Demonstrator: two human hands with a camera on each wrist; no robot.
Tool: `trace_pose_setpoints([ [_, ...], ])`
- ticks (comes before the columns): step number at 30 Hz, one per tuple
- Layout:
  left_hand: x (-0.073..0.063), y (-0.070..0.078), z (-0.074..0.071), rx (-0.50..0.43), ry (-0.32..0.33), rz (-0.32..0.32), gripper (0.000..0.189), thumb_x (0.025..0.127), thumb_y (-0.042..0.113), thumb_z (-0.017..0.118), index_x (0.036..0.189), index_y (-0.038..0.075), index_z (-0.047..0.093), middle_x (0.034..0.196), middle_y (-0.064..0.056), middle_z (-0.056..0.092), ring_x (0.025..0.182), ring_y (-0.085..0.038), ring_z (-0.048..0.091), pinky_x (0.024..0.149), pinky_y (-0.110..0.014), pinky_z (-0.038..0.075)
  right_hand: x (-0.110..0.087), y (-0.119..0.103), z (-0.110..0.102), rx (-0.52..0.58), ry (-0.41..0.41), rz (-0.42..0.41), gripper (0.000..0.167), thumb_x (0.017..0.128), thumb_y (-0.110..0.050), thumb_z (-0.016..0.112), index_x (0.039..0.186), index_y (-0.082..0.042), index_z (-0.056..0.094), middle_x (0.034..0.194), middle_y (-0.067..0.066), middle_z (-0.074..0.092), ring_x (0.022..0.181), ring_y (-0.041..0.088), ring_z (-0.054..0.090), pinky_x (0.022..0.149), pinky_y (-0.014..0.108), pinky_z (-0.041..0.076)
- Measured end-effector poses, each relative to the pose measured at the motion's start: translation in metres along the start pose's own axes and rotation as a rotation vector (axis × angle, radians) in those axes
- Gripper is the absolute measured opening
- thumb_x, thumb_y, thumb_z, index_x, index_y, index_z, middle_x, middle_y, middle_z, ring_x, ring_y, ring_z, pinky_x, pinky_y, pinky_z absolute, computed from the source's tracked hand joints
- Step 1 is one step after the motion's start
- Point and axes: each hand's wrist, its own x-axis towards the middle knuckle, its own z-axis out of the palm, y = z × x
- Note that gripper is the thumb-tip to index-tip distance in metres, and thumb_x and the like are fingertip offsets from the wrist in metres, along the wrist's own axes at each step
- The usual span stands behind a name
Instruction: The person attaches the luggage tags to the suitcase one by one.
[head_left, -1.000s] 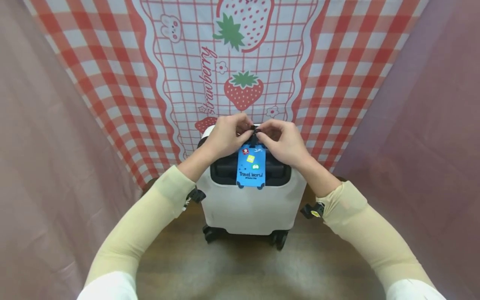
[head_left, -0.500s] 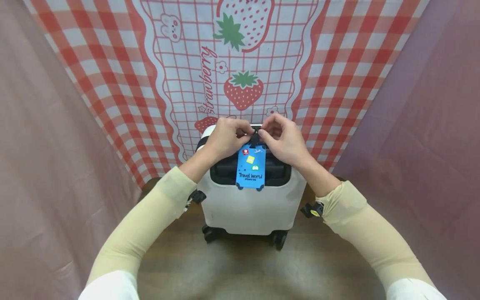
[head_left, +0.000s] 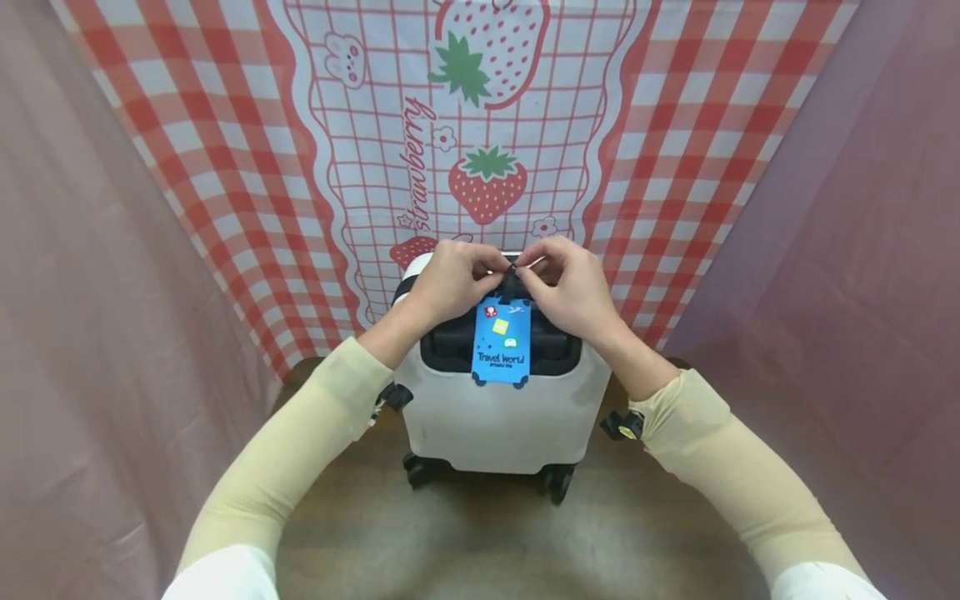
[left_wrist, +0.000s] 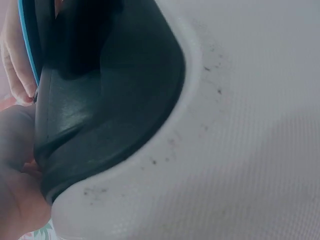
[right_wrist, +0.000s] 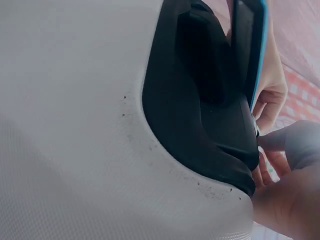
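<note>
A white suitcase [head_left: 502, 425] stands upright, and a blue luggage tag [head_left: 501, 340] reading "Travel World" hangs over the black recess on its top edge. My left hand [head_left: 459, 279] and right hand [head_left: 567, 283] meet just above the tag, each pinching the tag's black strap [head_left: 512, 286] between thumb and fingertips. In the left wrist view the left hand [left_wrist: 22, 175] shows beyond the black recess [left_wrist: 115, 85]. The right wrist view has the right hand [right_wrist: 295, 175] past the tag's thin blue edge [right_wrist: 261, 50]. The strap's ends are mostly hidden by the fingers.
Behind the suitcase hangs a red-and-white checked cloth [head_left: 487, 125] printed with strawberries. Pink curtains [head_left: 112, 333] close in on both sides. Black wheels [head_left: 557, 482] rest on the brown floor [head_left: 480, 542].
Both hands stay at the strap. The right fingers spread slightly half a second ago and are now back together at the strap. The tag hangs slightly lower in view.
</note>
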Motion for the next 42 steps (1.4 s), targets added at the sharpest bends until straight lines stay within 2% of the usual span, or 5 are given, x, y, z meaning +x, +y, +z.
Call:
trace_pose_setpoints([
  [7,0.0,0.0,-0.001,-0.018,-0.007,-0.007,0.015,0.101,0.011,0.073,0.112,0.006,0.082,0.108,-0.01,0.083,0.09,-0.02,0.079,0.085,-0.032,0.065,-0.003,-0.003,0.003,-0.199,0.077,-0.206,0.017,0.093,-0.011,0.081,0.106,0.0,0.08,0.101,0.014,0.077,0.088,0.026,0.078,0.086,0.044,0.066],
  [13,-0.004,-0.002,-0.002,-0.101,-0.014,0.002,0.022,0.098,0.009,0.071,0.118,0.003,0.078,0.114,-0.013,0.081,0.092,-0.021,0.08,0.085,-0.033,0.066,-0.002,-0.004,0.004,-0.287,0.049,-0.259,0.015,0.096,-0.008,0.078,0.106,0.002,0.076,0.105,0.017,0.075,0.094,0.03,0.075,0.089,0.044,0.066],
  [22,-0.011,-0.002,-0.003,-0.257,-0.011,-0.035,0.037,0.092,0.02,0.082,0.126,0.009,0.075,0.118,-0.011,0.08,0.098,-0.023,0.082,0.09,-0.036,0.066,-0.002,-0.004,0.007,-0.322,0.023,-0.229,0.015,0.098,-0.009,0.076,0.108,0.003,0.073,0.108,0.018,0.073,0.092,0.031,0.072,0.085,0.043,0.065],
  [29,-0.011,0.0,0.001,-0.224,0.03,-0.059,0.035,0.09,0.023,0.086,0.121,0.009,0.077,0.111,-0.011,0.082,0.093,-0.022,0.083,0.085,-0.034,0.067,-0.002,-0.002,0.007,-0.348,0.018,-0.198,0.017,0.1,-0.013,0.075,0.111,0.0,0.073,0.112,0.016,0.075,0.095,0.031,0.071,0.084,0.044,0.065],
  [42,-0.011,0.002,0.005,-0.172,0.054,-0.033,0.026,0.093,0.022,0.082,0.113,0.006,0.075,0.109,-0.01,0.082,0.094,-0.021,0.082,0.085,-0.034,0.066,-0.001,-0.003,0.007,-0.342,-0.027,-0.141,0.018,0.103,-0.015,0.07,0.114,0.0,0.068,0.114,0.017,0.073,0.095,0.032,0.07,0.088,0.046,0.062],
])
